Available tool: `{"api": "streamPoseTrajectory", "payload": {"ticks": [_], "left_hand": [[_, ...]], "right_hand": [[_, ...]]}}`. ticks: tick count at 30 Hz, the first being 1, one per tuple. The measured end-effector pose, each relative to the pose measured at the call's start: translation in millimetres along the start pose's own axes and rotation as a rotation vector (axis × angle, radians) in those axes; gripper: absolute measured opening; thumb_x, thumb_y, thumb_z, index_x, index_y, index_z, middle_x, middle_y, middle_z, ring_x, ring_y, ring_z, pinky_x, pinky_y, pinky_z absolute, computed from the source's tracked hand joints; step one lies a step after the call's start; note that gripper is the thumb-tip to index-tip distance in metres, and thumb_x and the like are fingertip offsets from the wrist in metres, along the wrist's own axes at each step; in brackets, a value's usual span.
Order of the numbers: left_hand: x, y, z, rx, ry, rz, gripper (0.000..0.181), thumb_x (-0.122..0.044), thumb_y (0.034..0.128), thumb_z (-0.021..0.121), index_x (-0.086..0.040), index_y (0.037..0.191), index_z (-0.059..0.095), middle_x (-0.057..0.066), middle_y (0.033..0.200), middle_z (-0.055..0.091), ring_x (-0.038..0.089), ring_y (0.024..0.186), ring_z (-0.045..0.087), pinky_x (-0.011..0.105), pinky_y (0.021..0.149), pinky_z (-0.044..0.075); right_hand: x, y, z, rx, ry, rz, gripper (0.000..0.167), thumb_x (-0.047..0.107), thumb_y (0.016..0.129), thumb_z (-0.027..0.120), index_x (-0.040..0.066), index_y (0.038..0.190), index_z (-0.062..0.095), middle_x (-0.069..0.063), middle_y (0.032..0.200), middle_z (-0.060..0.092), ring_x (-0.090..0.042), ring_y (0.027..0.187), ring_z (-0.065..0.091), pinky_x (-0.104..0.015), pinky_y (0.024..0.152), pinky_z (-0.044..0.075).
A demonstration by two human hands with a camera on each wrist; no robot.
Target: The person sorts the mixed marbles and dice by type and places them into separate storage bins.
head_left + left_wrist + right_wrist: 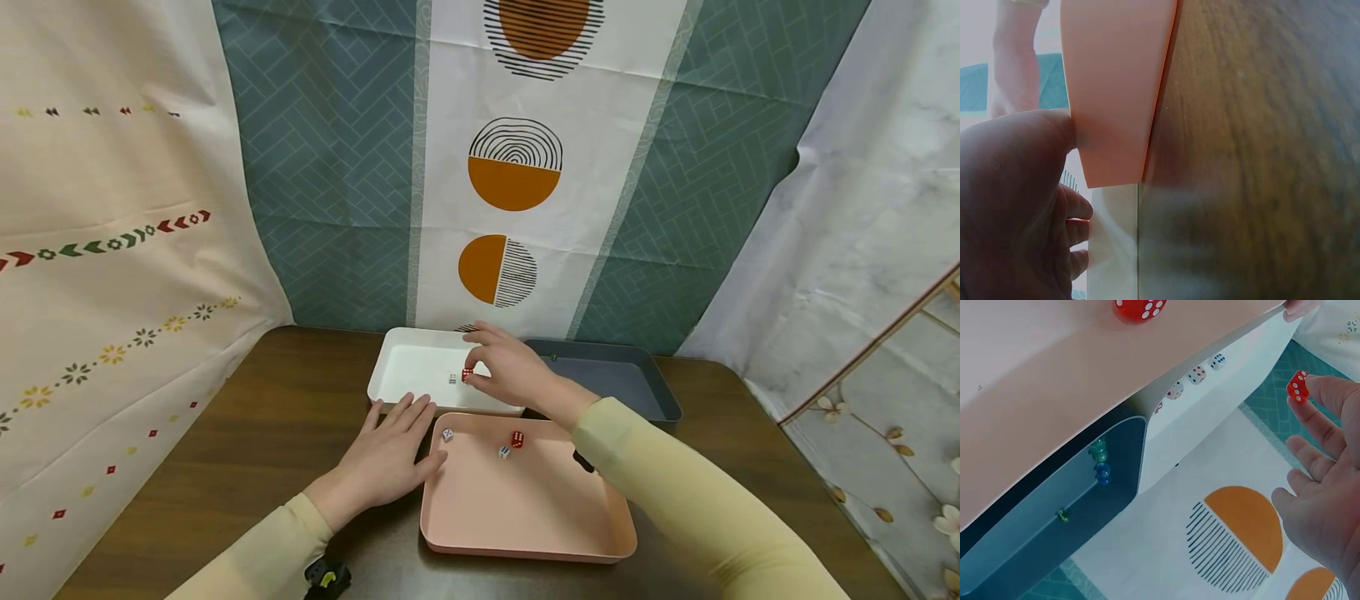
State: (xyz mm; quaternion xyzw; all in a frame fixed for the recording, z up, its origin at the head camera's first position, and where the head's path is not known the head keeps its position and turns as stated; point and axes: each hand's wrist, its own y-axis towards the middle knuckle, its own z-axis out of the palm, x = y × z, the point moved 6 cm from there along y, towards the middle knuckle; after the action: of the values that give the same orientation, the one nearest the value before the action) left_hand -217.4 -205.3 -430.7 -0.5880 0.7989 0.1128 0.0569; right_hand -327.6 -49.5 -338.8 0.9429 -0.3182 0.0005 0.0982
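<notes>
A red die [1297,386] with white pips is pinched between the thumb and forefinger of my right hand [513,371], above the white tray [401,358]. Several white dice [1197,375] lie in that tray. My left hand [386,462] has its fingers spread straight at the near left edge of the white tray, its thumb against the left rim of the pink tray [525,512]. Inside the pink tray lie another red die [517,438] and two white dice, one near the corner [447,435] and one near the red die [505,452].
A dark grey-blue tray [615,375] stands at the back right, beside the white one. It holds small green pieces [1099,450] and a blue piece [1102,473]. The trays sit on a brown wooden table [247,433]. Patterned cloths [337,167] hang behind and at both sides.
</notes>
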Motion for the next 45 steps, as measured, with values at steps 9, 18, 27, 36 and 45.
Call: {"api": "streamPoseTrajectory", "payload": {"ticks": [9,18,27,36,45], "left_hand": [[1.5,-0.9,-0.1,0.005,0.012,0.001,0.08,-0.058,0.1123,0.056,-0.003,0.169,0.042,0.015,0.178,0.034,0.039,0.167,0.024,0.073,0.129,0.013],[2.3,-3.0,1.9,0.001,0.001,-0.006,0.079,-0.056,0.1115,0.058,-0.003,0.169,0.044,0.014,0.178,0.035,0.039,0.166,0.025,0.072,0.13,0.013],[2.6,-1.6,4.5,0.008,-0.012,-0.013,0.08,-0.058,0.1117,0.056,-0.004,0.17,0.043,0.013,0.178,0.034,0.038,0.167,0.024,0.071,0.13,0.011],[1.3,-1.8,1.6,0.0,-0.001,-0.01,0.08,-0.058,0.1117,0.056,-0.004,0.169,0.043,0.013,0.178,0.034,0.037,0.167,0.023,0.07,0.13,0.012],[1.0,-0.7,0.7,0.002,0.0,-0.014,0.081,-0.059,0.1114,0.056,-0.005,0.17,0.042,0.012,0.179,0.034,0.036,0.167,0.023,0.07,0.131,0.012]], "right_hand": [[0.1,11.4,5.7,0.019,-0.009,0.017,0.02,0.029,0.106,0.079,0.013,0.117,0.083,-0.013,0.162,0.057,-0.033,0.164,0.032,-0.049,0.13,0.032],[2.7,22.1,14.6,0.041,0.008,0.03,0.016,0.026,0.106,0.078,0.014,0.116,0.082,-0.014,0.162,0.057,-0.034,0.164,0.033,-0.048,0.131,0.031],[3.6,33.9,24.9,0.066,0.016,0.031,0.015,0.025,0.107,0.077,0.014,0.116,0.082,-0.015,0.16,0.058,-0.037,0.162,0.035,-0.046,0.133,0.026],[3.3,44.9,32.2,0.079,0.053,0.054,0.015,0.025,0.107,0.077,0.014,0.115,0.082,-0.015,0.16,0.059,-0.037,0.162,0.035,-0.048,0.133,0.026],[3.4,57.0,41.1,0.102,0.053,0.074,0.015,0.026,0.108,0.075,0.016,0.116,0.083,-0.012,0.159,0.06,-0.036,0.162,0.035,-0.045,0.132,0.027]]}}
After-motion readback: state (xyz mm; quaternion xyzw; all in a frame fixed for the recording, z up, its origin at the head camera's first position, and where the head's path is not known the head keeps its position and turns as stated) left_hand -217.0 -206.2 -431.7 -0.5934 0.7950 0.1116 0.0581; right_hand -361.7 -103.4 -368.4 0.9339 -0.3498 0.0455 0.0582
